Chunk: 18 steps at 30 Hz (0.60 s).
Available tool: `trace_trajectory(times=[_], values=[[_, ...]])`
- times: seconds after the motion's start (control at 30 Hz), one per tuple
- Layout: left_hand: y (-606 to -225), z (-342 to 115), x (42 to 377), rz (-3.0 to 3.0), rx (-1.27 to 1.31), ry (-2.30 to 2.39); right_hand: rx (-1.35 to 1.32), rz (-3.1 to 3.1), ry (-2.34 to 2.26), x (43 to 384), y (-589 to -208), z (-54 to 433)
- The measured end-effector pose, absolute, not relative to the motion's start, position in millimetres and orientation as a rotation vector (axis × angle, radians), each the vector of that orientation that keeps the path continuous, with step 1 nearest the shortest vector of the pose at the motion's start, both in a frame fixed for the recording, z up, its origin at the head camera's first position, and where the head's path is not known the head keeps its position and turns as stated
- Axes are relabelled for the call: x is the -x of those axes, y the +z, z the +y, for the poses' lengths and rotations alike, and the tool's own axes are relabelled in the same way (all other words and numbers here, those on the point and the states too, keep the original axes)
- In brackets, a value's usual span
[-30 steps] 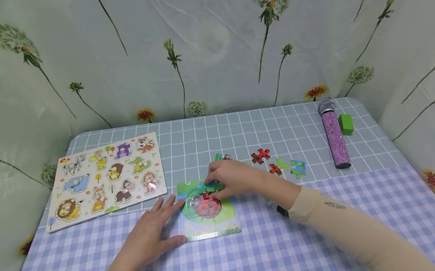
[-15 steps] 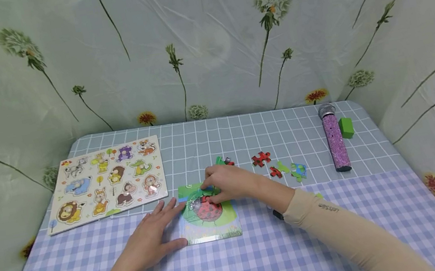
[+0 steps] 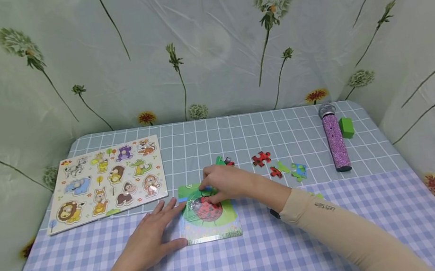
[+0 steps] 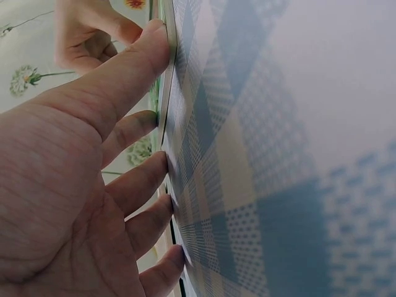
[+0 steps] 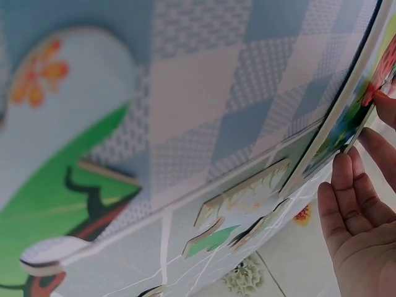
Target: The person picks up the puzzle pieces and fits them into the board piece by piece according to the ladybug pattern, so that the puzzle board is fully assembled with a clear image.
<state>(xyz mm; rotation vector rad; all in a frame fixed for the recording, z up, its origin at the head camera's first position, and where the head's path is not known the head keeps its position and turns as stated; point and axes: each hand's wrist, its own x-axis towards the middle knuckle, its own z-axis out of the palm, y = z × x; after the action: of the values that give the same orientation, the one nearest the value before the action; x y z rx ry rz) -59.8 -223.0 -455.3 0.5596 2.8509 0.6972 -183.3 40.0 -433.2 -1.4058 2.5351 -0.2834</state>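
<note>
A square ladybug jigsaw puzzle board point(image 3: 216, 231) lies on the checked cloth in the head view. My left hand point(image 3: 152, 236) rests at its left edge, fingers spread, the thumb and fingertips touching the rim. Over the board's upper right, my right hand point(image 3: 228, 181) pinches a small puzzle piece point(image 3: 206, 192) between thumb and fingers, low against the picture. Most of that piece is hidden by the fingers; the right wrist view shows only a thin edge between them.
Loose puzzle pieces point(image 3: 261, 158) lie right of the board, with another piece point(image 3: 220, 159) just behind the right hand. An animal peg puzzle point(image 3: 108, 180) sits at the back left. A glittery pink microphone point(image 3: 335, 142) and a green block point(image 3: 346, 128) stand at the right.
The piece in my right hand has come down flatter onto the board, and its red part now lines up with the ladybug. My left hand stays at the rim. The head view has tilted slightly.
</note>
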Motion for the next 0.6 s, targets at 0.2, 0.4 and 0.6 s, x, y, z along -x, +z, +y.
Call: trace_trajectory(times=[0.2, 0.4, 0.6], values=[[-454.7, -222.4, 60.2, 2.843, -0.556, 0.697, 1.370, 2.534, -0.296, 182.6, -432.4, 40.3], [-455.5, -222.6, 60.5, 2.844, -0.561, 0.693, 1.371, 2.535, -0.326, 183.0, -433.3, 41.0], [-454.6, -222.4, 60.2, 2.847, -0.559, 0.690, 1.375, 2.521, -0.366, 184.6, -435.0, 41.7]])
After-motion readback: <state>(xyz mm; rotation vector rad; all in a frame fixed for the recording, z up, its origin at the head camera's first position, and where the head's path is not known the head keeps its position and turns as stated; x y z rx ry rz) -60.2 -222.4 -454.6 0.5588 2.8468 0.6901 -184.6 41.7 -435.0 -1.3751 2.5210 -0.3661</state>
